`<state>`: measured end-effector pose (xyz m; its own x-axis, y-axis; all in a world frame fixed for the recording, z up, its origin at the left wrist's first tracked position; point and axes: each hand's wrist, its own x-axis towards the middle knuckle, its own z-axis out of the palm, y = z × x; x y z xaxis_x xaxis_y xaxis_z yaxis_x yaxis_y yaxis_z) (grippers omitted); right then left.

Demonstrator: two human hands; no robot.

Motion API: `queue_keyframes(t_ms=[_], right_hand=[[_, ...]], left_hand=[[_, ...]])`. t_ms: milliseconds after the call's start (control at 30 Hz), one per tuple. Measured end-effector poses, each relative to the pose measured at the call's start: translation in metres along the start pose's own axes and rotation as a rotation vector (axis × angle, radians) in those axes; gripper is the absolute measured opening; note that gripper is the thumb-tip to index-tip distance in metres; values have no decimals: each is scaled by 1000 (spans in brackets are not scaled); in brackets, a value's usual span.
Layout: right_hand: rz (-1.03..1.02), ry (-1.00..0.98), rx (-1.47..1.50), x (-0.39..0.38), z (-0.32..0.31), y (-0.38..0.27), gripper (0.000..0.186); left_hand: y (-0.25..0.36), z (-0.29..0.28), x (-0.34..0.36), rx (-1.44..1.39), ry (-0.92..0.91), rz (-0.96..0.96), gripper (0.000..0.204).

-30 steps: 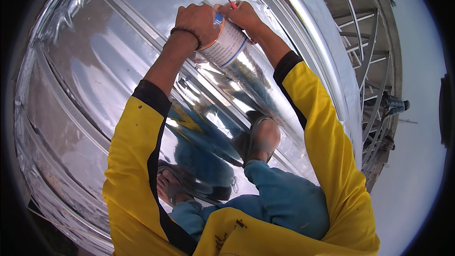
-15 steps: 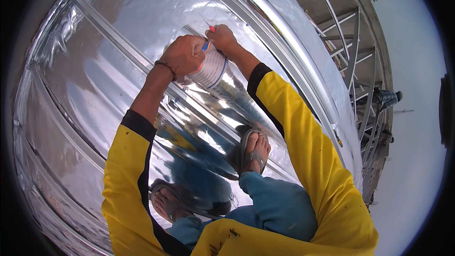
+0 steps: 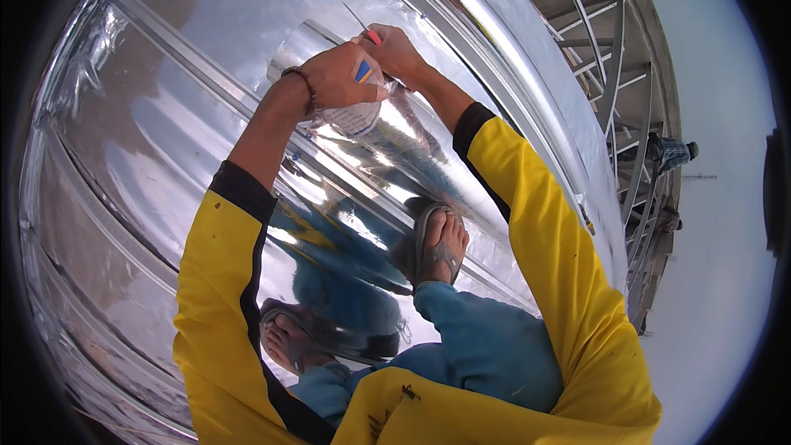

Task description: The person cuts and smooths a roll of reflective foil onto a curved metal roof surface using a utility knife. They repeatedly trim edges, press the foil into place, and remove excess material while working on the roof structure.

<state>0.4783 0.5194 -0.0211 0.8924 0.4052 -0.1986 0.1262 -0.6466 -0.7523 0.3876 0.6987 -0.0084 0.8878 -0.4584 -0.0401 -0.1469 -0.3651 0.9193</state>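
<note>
My left hand is closed around a white printed sheet or wrapper with a blue and orange mark. The sheet curves as if round a roll, but my fingers cover much of it. Right beside it, my right hand grips a thin-shafted tool with a red handle, which looks like a screwdriver. Its bare metal shaft points up and to the left. Both hands touch or nearly touch, over shiny silver foil sheeting.
Metal channels run diagonally under and across the foil. My sandalled feet stand on it. A rounded silver edge borders the right side. Beyond it are a steel truss and another person.
Both hands have shifted slightly upward, with the left also moving right. My left hand has turned, its thumb now pointing right, and covers more of the printed sheet. The tool's shaft shows more clearly.
</note>
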Motion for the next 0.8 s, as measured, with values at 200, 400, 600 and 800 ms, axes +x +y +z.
queue_keyframes(t_ms=[200, 400, 600, 800], right_hand=[[-4, 17, -153, 0, -6, -1, 39], [-35, -88, -211, -24, -16, -9, 41], [-70, -170, -211, -80, -51, 0, 41], [-261, -121, -226, -109, -53, 5, 33]], left_hand=[[-11, -5, -26, -57, -458, 22, 33], [38, 25, -7, 219, -578, -218, 53], [17, 62, 3, 410, -774, -115, 69], [6, 50, -1, 262, -767, -206, 53]])
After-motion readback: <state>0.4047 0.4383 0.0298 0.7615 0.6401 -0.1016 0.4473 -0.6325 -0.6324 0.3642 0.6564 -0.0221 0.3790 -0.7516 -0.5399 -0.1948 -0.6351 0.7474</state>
